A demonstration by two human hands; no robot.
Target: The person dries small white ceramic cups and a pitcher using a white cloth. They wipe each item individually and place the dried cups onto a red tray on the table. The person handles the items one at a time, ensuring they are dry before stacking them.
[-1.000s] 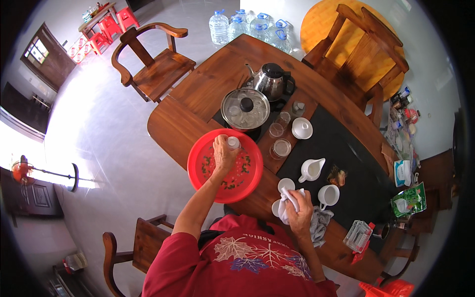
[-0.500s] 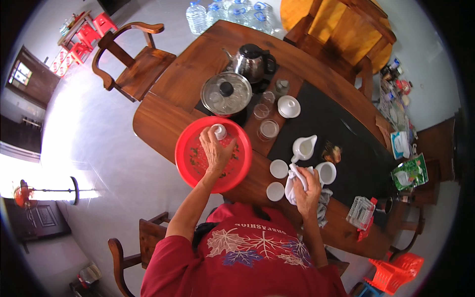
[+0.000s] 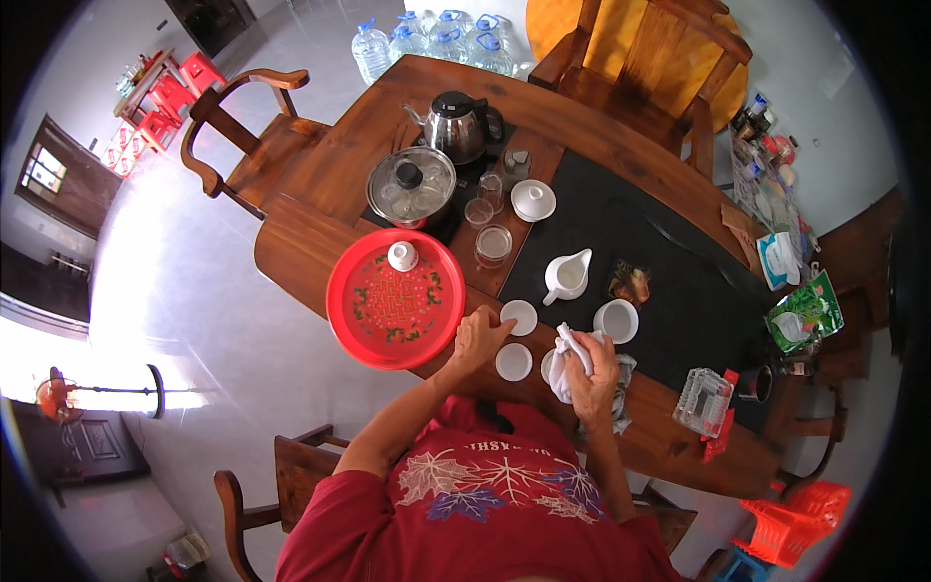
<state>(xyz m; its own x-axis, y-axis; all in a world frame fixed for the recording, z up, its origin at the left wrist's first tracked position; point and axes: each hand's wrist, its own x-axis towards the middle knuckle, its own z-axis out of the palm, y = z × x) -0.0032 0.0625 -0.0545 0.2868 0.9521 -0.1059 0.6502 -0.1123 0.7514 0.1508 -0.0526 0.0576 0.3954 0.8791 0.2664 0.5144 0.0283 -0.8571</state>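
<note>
My left hand point(image 3: 478, 339) is at the left edge of a small white cup point(image 3: 521, 316), thumb and fingertips pinched at its rim. In my right hand point(image 3: 593, 380) is a bunched white cloth point(image 3: 565, 362), held in closed fingers. A second white cup point(image 3: 514, 363) stands just nearer to me, and a third is partly hidden beside the cloth. Right of them is a larger white cup point(image 3: 617, 321), with a white pitcher point(image 3: 567, 275) beyond. One small white cup point(image 3: 402, 256) sits upside down on the far part of a red patterned tray point(image 3: 335, 310).
Behind the tray stand a glass-lidded pot point(image 3: 412, 199) and a steel kettle point(image 3: 454, 128). Several glasses and a white lidded bowl point(image 3: 533, 200) are beside them. A grey cloth point(image 3: 622, 393) lies by my right hand; a clear plastic box point(image 3: 702, 402) is farther right.
My left hand has left the small cup on the red tray and moved right, to a white cup on the table. My right hand still holds the white cloth; the view has shifted slightly.
</note>
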